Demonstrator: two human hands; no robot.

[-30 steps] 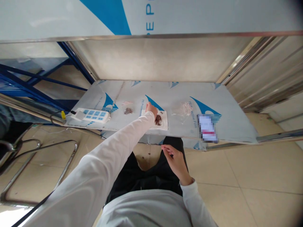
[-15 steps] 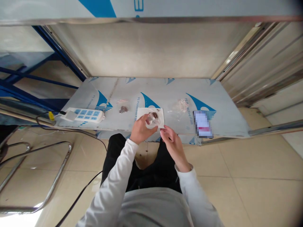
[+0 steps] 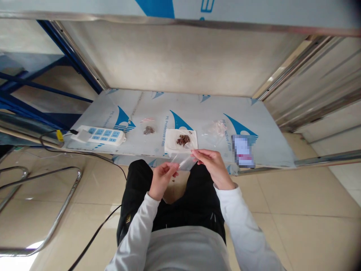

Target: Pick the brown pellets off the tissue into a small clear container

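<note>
Bag (image 3: 182, 162) sits pinched between left hand (image 3: 163, 177) and right hand (image 3: 213, 164) — light, even tension best keeps it off the brown pile (image 3: 183, 140).

Left hand (image 3: 163, 178), right hand (image 3: 214, 165), fingers (image 3: 199, 153) pinched, 2 forearms (image 3: 141, 222) angled inward

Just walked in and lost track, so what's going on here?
The person's left hand and right hand hold a clear plastic bag between them, at the near edge of the table. Just beyond it, a pile of small brown pieces lies on a white tray. A small bag with dark contents lies off to the left, and more clear plastic lies to the right.
</note>
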